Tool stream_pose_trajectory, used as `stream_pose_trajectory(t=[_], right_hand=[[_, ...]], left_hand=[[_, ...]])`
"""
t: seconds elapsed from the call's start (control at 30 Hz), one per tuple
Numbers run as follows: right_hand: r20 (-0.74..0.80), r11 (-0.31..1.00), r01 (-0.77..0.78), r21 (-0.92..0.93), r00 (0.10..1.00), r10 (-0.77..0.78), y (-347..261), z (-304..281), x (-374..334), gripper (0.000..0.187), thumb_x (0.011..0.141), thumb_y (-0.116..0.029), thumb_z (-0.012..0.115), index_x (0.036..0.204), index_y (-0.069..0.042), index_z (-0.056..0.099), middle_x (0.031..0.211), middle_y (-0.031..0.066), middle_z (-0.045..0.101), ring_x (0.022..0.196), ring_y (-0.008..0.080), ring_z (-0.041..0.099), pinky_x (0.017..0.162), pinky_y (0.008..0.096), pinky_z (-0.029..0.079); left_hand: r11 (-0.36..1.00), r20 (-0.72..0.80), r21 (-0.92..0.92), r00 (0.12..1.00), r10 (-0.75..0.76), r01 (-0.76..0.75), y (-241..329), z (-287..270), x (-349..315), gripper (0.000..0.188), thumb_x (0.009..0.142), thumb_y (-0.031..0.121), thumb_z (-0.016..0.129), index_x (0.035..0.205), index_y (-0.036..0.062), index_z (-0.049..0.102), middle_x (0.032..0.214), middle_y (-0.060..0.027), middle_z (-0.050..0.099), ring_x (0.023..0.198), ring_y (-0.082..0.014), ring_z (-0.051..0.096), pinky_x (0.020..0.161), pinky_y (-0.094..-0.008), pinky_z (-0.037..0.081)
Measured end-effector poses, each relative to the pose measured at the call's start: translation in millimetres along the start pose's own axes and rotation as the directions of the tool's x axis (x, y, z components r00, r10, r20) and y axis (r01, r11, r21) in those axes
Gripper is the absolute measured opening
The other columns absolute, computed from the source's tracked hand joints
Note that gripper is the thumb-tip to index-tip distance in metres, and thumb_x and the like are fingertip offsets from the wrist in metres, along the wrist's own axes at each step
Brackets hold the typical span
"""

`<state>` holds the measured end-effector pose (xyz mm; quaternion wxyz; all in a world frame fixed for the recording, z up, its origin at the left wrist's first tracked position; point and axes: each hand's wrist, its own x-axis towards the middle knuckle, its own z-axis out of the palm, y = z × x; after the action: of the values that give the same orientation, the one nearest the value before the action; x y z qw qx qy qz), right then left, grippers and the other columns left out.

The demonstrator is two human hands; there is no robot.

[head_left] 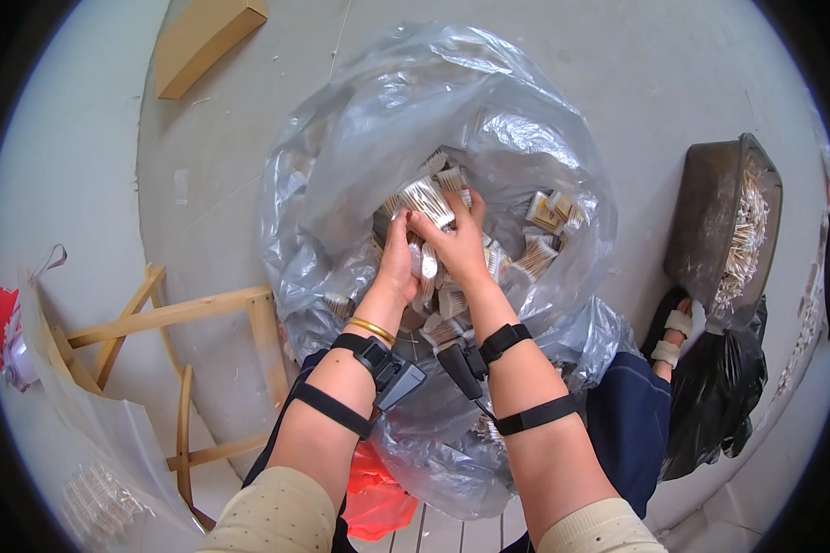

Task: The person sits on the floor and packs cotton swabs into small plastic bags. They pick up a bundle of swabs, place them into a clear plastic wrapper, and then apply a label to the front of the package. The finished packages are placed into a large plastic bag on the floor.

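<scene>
Both hands meet above the mouth of a large clear bag (300,198), holding a bundle (427,202) of cotton swabs between them. The right hand (461,247) has its thumb across the near side of the bundle and its other fingers round the right end; the left hand (397,263) closes in at the lower left, its fingertips drawn up narrow against the bundle. How far the fingers reach underneath is hidden.

More bundles (537,255) lie loosely in the bag below and to the right, some tilted, with a yellow-and-white pack (546,212) among them. Whether the held bundle is wrapped or bare is too small to tell. If it is bare, a hard squeeze from one side could fan the sticks apart and spill them; if it is wrapped, slick film could let it slide out. The left hand's hold looks the slighter, so the bundle might tip that way should the right hand ease off.

The bag's walls are limp and creased, and a fold could sag over the hands or snag on the left wrist's bangle (372,331) or the arm straps (537,415). A tub (701,217) of loose swabs (747,238) leans well apart at the right; a knock could scatter them.
</scene>
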<state>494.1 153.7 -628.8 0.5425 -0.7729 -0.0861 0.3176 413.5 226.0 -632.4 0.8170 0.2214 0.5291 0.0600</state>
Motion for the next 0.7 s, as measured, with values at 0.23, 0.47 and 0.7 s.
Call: stream_pose_trajectory(t=[0.23,0.47,0.7], right_hand=[[-0.064,0.997,0.077,-0.012,0.995,-0.077,-30.7,-16.3,-55.6,0.048,0.078,-0.032,0.077,0.118,-0.010,0.063,0.131,0.0225,0.043,0.124,0.0369,0.045,0.100,0.0397,0.040],[-0.182,0.963,0.255,0.085,0.954,-0.237,-131.0,-60.1,-125.5,0.045,0.074,-0.024,0.080,0.112,-0.007,0.063,0.133,0.0195,0.040,0.122,0.0348,0.045,0.098,0.0392,0.041],[-0.136,0.793,0.603,0.089,0.796,-0.590,-314.8,-81.4,-245.5,0.044,0.073,-0.016,0.076,0.113,-0.003,0.061,0.134,0.0166,0.042,0.126,0.0317,0.043,0.102,0.0418,0.038]], left_hand=[[0.994,0.012,-0.098,0.999,0.042,-0.040,-1.0,26.1,-80.9,0.047,0.099,0.045,0.044,0.127,0.0094,0.050,0.122,-0.0075,0.058,0.112,-0.0201,0.057,0.095,-0.0362,0.047],[0.979,0.170,-0.134,0.970,0.177,-0.155,24.7,75.7,-199.7,0.045,0.098,0.041,0.047,0.129,0.0079,0.048,0.122,-0.0060,0.057,0.111,-0.0167,0.056,0.095,-0.0339,0.048],[0.807,0.273,-0.175,0.760,0.590,-0.564,91.3,95.1,-390.0,0.044,0.100,0.038,0.046,0.133,0.0076,0.045,0.122,-0.0033,0.054,0.111,-0.0107,0.052,0.095,-0.0282,0.044]])
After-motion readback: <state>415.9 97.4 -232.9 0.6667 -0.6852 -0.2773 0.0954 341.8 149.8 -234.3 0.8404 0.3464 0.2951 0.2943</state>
